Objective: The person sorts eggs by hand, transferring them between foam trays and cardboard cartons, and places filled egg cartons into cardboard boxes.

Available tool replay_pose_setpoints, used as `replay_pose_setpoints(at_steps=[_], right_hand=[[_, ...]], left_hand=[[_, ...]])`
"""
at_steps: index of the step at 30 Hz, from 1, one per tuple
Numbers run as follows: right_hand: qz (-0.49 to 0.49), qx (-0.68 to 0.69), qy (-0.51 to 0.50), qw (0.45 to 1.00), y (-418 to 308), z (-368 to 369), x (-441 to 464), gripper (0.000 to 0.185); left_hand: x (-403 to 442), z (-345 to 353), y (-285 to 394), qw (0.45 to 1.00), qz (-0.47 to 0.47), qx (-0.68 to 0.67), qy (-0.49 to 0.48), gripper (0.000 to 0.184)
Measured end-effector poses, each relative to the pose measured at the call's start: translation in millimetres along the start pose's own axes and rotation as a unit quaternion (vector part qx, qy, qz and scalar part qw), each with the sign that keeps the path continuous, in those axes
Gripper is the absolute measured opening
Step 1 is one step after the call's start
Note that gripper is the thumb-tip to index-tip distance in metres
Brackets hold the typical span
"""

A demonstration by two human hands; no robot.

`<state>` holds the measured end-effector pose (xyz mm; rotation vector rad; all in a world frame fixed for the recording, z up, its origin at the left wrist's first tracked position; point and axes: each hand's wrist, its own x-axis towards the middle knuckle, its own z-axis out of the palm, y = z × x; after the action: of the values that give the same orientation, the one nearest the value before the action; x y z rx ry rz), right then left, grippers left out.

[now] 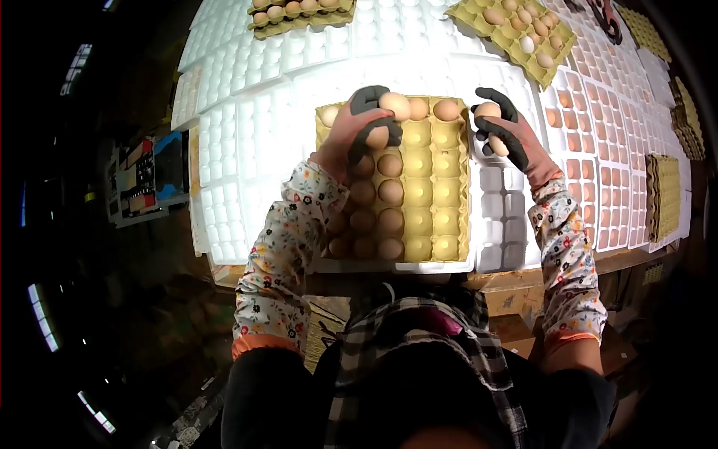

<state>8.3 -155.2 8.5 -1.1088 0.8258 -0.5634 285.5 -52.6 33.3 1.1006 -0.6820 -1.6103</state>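
My left hand (357, 129), in a dark-palmed glove, curls round a brown egg (394, 106) at its fingertips, with a second egg (377, 137) lower by the fingers. It hovers over the upper left of a yellow pulp egg tray (431, 196). Brown eggs (390, 194) fill cups in the tray's left columns, and a few sit along its far row. To the right of this tray, my right hand (517, 133), gloved the same way, is closed on an egg (488, 110) and another egg (497, 145), above a white moulded tray (502, 202).
White moulded trays (262, 123) cover the table's left and middle. On the right, white trays (580, 173) hold eggs. Yellow trays with eggs lie at the far left (303, 21) and far right (516, 34). Stacked yellow trays (663, 198) stand at the right edge.
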Motion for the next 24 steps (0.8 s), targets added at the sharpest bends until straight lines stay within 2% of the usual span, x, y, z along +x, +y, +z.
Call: replay_pose_setpoints(at_steps=[1,2,3,4,5,6,8,9,10,11,12,13,14,16,17,18,20,21,22,23,24], right_hand=[[0.044,-0.102,-0.047,0.993,-4.9,-4.0,10.8,0.049],[-0.111,-0.341,-0.036,0.933,-0.3,5.6,22.6,0.056],[-0.099,-0.494,-0.022,0.863,0.4,19.2,30.0,0.056],[-0.083,-0.635,-0.003,0.768,-0.8,28.9,35.1,0.057],[-0.095,-0.664,0.004,0.742,-3.6,35.0,40.5,0.053],[-0.106,-0.693,0.009,0.713,-6.3,32.0,47.5,0.050],[-0.136,-0.498,0.003,0.857,-12.5,-4.3,48.7,0.042],[-0.057,-0.355,-0.004,0.933,-25.8,-24.7,33.7,0.040],[0.024,-0.202,-0.011,0.979,-32.2,-46.3,18.9,0.040],[0.034,-0.176,0.017,0.984,-29.4,-68.0,3.0,0.039],[0.070,-0.220,0.011,0.973,-27.1,-91.6,-7.7,0.042],[0.027,-0.306,0.005,0.952,-8.6,-107.7,-13.4,0.042],[-0.018,-0.388,0.001,0.921,15.1,-117.2,-18.0,0.044],[-0.062,-0.614,0.008,0.787,30.6,-105.7,-27.7,0.049],[-0.052,-0.623,0.019,0.780,42.3,-109.5,-26.3,0.053],[-0.063,-0.630,0.034,0.774,46.8,-114.5,-22.9,0.055],[-0.017,-0.614,0.069,0.786,41.4,-122.0,-18.0,0.049],[0.012,-0.572,0.054,0.819,33.5,-129.0,-16.0,0.045],[0.042,-0.529,0.036,0.847,27.6,-134.8,-14.2,0.042],[0.027,-0.495,0.087,0.864,26.8,-135.5,-9.9,0.038],[0.047,-0.414,0.122,0.901,23.5,-134.3,-2.1,0.033]], left_hand=[[5.8,2.6,3.2,0.998,0.026,0.043,0.042,0.062],[22.2,-2.9,1.2,0.989,0.015,0.146,0.005,0.060],[29.4,7.5,3.4,0.899,0.066,0.431,0.029,0.059],[39.0,22.7,3.9,0.727,0.115,0.676,0.046,0.058],[50.6,30.8,-5.6,0.543,0.113,0.830,0.056,0.061],[59.9,38.7,-1.5,0.540,0.071,0.838,0.039,0.060],[76.0,49.3,18.2,0.526,-0.015,0.850,0.006,0.059],[75.9,47.2,21.3,0.620,0.009,0.784,0.017,0.059],[69.8,61.4,23.8,0.673,0.028,0.738,0.047,0.058],[73.0,68.6,14.0,0.684,0.073,0.726,0.008,0.055],[77.2,80.0,0.0,0.694,0.118,0.710,-0.025,0.052],[78.6,103.7,-20.3,0.633,0.183,0.748,-0.079,0.051],[91.6,120.3,-48.8,0.542,0.168,0.810,-0.147,0.049],[131.1,140.2,-127.4,0.400,0.071,0.901,-0.150,0.049],[142.9,151.3,-138.5,0.330,-0.017,0.929,-0.165,0.046],[149.6,163.1,-122.8,0.393,-0.057,0.900,-0.181,0.042],[157.8,187.0,-70.8,0.505,-0.138,0.825,-0.214,0.034],[170.7,169.1,-88.3,0.511,-0.121,0.825,-0.209,0.029],[180.0,179.0,-80.9,0.617,-0.168,0.749,-0.172,0.028],[185.1,175.7,-101.5,0.690,-0.013,0.718,-0.091,0.030],[192.3,170.0,-125.4,0.735,0.148,0.661,-0.003,0.032]])
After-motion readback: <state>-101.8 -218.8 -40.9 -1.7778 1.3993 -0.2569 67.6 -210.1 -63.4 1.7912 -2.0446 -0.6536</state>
